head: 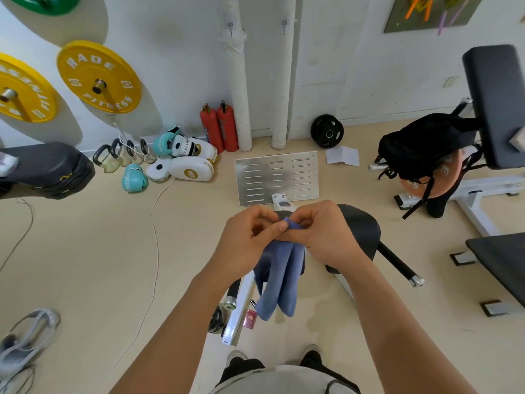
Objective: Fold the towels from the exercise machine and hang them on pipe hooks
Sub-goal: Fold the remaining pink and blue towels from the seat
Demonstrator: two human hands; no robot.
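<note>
Both hands [287, 234] pinching blue towel [279, 277]

Small gym or fitness room. Yellow bumper plates [99, 77] marked "FITNESS" on wall pegs, upper left. Row of kettlebells [122, 156] along the wall base, boxing gloves [134, 178] and white punch mitts [191, 169] beside them. Black weight plate [327, 131] leaning against the wall. Padded benches [494, 103] at right edge, exercise machine footplate [277, 177] on the beige floor. Two red fire extinguishers [218, 127] near white-wrapped pipes [240, 81].
</note>
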